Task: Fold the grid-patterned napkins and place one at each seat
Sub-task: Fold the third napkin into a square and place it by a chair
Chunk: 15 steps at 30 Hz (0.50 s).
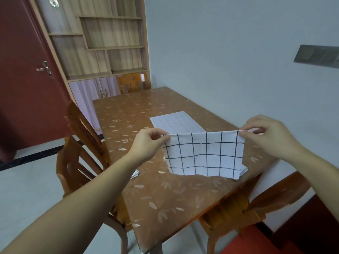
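Observation:
A white napkin with a black grid (204, 154) hangs folded in the air above the brown leaf-patterned table (165, 198). My left hand (148, 142) pinches its top left corner and my right hand (266, 136) pinches its top right corner. Its lower edge rests on the table. A second grid napkin (176, 122) lies flat farther back on the table. The corner of another napkin (135, 174) peeks out from under my left forearm near the table's left edge.
Two wooden chairs (82, 143) stand along the table's left side, one (132, 83) at the far end, one (256, 202) at the near right. A pale wall runs along the right. A shelf unit (102, 43) and a red door (23, 79) stand behind.

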Each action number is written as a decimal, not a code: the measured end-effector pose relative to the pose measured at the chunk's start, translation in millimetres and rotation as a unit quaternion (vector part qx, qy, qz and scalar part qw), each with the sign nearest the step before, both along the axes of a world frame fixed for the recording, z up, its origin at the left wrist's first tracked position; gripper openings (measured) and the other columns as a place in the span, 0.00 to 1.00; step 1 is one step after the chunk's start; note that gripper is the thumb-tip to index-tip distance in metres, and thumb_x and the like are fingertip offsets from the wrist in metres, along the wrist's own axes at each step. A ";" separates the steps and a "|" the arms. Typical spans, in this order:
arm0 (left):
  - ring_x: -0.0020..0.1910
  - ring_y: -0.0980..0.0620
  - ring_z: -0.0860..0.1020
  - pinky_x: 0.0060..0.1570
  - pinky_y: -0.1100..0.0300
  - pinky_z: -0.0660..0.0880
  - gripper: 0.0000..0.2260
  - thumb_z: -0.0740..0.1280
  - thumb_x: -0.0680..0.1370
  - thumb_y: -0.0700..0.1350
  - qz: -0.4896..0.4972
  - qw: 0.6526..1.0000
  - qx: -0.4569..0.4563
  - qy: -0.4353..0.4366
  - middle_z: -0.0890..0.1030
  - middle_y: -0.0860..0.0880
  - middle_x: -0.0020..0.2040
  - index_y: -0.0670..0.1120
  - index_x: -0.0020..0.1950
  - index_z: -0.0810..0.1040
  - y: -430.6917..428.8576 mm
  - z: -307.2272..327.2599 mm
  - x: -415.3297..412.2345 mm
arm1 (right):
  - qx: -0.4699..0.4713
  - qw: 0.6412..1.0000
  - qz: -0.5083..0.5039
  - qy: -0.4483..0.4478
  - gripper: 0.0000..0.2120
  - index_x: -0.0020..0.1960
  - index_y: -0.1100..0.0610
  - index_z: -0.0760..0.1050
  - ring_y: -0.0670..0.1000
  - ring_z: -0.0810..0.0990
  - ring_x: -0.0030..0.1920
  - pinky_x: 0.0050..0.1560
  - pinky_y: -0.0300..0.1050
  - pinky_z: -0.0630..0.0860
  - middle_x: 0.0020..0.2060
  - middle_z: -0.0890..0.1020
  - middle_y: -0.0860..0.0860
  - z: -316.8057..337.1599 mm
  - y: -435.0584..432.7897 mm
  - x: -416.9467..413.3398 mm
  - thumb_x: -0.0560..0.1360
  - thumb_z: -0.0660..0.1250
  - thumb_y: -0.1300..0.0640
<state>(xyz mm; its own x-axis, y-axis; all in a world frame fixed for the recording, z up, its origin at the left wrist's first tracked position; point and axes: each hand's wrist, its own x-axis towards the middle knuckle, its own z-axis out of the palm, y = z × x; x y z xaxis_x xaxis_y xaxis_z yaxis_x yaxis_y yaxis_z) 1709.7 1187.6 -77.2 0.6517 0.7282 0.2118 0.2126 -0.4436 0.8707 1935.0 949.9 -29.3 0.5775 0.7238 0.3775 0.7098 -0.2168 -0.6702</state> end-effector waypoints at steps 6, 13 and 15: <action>0.62 0.57 0.73 0.61 0.61 0.67 0.08 0.74 0.73 0.54 -0.092 0.978 0.139 0.123 0.78 0.57 0.59 0.59 0.51 0.80 -14.2 11.1 3.5 | -0.035 0.997 0.067 -0.015 0.08 0.39 0.48 0.83 0.39 0.83 0.42 0.46 0.30 0.75 0.38 0.86 0.41 18.8 9.2 -20.9 0.74 0.72 0.59; 0.24 0.55 0.60 0.27 0.63 0.55 0.24 0.70 0.78 0.49 -0.193 0.973 0.121 0.047 0.59 0.54 0.24 0.49 0.27 0.61 -73.4 36.9 50.2 | -0.055 0.990 0.131 -0.011 0.04 0.40 0.51 0.85 0.48 0.84 0.43 0.50 0.49 0.79 0.37 0.86 0.46 36.9 30.5 -53.7 0.73 0.74 0.56; 0.24 0.55 0.57 0.27 0.62 0.53 0.25 0.69 0.79 0.49 -0.206 0.971 0.117 0.031 0.57 0.54 0.24 0.47 0.28 0.60 -74.8 41.8 48.7 | -0.046 0.988 0.142 0.034 0.01 0.41 0.51 0.85 0.50 0.85 0.41 0.48 0.49 0.79 0.37 0.86 0.50 35.7 27.6 -50.6 0.71 0.76 0.54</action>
